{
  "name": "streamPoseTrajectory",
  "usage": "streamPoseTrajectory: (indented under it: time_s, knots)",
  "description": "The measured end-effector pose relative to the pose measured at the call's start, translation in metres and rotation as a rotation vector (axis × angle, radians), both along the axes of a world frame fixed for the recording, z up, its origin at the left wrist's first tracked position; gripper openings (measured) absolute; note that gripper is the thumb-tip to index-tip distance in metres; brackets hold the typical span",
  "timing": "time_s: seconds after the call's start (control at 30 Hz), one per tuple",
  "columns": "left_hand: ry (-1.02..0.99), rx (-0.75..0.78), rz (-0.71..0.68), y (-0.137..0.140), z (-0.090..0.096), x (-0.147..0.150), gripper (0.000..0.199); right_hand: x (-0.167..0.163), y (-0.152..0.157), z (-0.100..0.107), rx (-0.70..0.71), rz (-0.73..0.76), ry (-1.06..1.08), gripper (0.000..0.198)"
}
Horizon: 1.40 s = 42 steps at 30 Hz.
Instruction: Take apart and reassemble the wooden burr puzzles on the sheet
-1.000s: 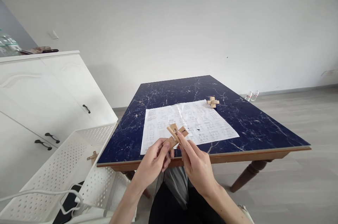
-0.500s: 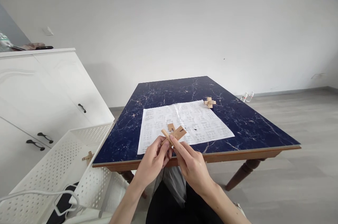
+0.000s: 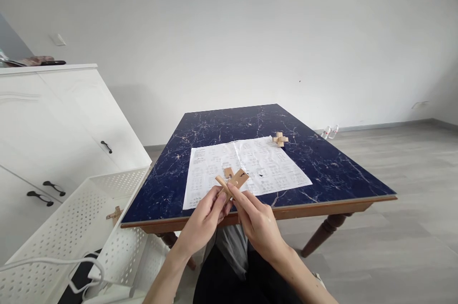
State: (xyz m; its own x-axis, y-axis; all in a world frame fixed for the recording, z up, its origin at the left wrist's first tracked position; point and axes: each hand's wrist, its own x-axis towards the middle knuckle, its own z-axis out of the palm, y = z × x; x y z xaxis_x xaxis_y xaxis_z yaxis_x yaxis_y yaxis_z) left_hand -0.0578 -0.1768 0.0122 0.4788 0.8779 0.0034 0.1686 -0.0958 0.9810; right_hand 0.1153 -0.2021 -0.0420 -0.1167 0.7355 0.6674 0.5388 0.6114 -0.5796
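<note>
Near the front edge of the table, my left hand [image 3: 204, 220] and my right hand [image 3: 258, 222] meet around crossed flat wooden puzzle pieces [image 3: 240, 178]. One piece carries a black mark near its end. The fingers of both hands are closed on the pieces, and their lower ends are hidden by my fingers. Just beyond them, another wooden piece [image 3: 228, 172] with a notch shows over the printed sheet [image 3: 211, 161]; whether it lies on the paper or joins the held pieces, I cannot tell. An assembled wooden burr puzzle [image 3: 280, 140] rests at the sheet's far right corner.
The table [image 3: 214, 125] has a dark blue marbled top. To the left stand a white cabinet [image 3: 71, 118] and a perforated white basket [image 3: 71, 208], with a wooden piece [image 3: 115, 214] in it and a white cable [image 3: 53, 261] across it. Bottles [image 3: 329, 132] stand on the floor.
The whole view has shifted slightly, so things sit a little further left. Both hands keep their hold on the wooden pieces, with hardly any movement.
</note>
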Motion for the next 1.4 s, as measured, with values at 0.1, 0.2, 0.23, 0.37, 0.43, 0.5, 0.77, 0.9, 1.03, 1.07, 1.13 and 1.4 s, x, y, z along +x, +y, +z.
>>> streamPoseTrajectory:
  time_s: [0.1, 0.2, 0.23, 0.37, 0.43, 0.5, 0.77, 0.9, 1.03, 1.07, 1.13, 1.4]
  knots:
    - [0.022, 0.028, 0.006, 0.0, 0.002, 0.0, 0.04, -0.001, 0.001, -0.002, -0.022, 0.051, 0.086, 0.054]
    - [0.03, 0.049, 0.027, 0.0, 0.001, 0.001, 0.04, -0.004, 0.002, -0.004, -0.027, 0.081, 0.153, 0.057]
    - [0.024, 0.046, 0.031, 0.0, 0.001, 0.001, 0.04, -0.005, 0.002, -0.005, -0.028, 0.076, 0.164, 0.057]
    - [-0.014, 0.015, 0.053, -0.001, -0.002, 0.005, 0.041, -0.008, 0.004, -0.008, -0.026, 0.049, 0.169, 0.056]
    - [-0.022, 0.006, 0.069, 0.0, -0.003, 0.007, 0.042, -0.008, 0.006, -0.009, -0.026, 0.048, 0.151, 0.056]
    - [-0.03, 0.001, 0.084, 0.001, -0.003, 0.008, 0.044, -0.007, 0.008, -0.009, -0.033, 0.048, 0.125, 0.057]
    - [-0.006, 0.127, 0.172, 0.017, -0.003, -0.012, 0.042, 0.011, 0.016, 0.009, -0.063, 0.042, -0.026, 0.049]
    - [0.042, 0.253, 0.306, 0.038, -0.014, -0.033, 0.045, 0.027, 0.031, 0.012, -0.194, -0.145, -0.08, 0.033]
    - [0.057, 0.279, 0.384, 0.052, -0.028, -0.041, 0.049, 0.022, 0.049, 0.011, -0.31, -0.238, -0.171, 0.023]
    - [0.059, 0.278, 0.389, 0.053, -0.03, -0.041, 0.049, 0.017, 0.053, 0.011, -0.337, -0.256, -0.194, 0.023]
    - [0.068, 0.279, 0.39, 0.053, -0.032, -0.042, 0.048, 0.007, 0.06, 0.013, -0.396, -0.299, -0.243, 0.025]
    - [0.112, 0.317, 0.382, 0.051, -0.034, -0.045, 0.045, -0.009, 0.087, 0.025, -0.603, -0.322, -0.379, 0.019]
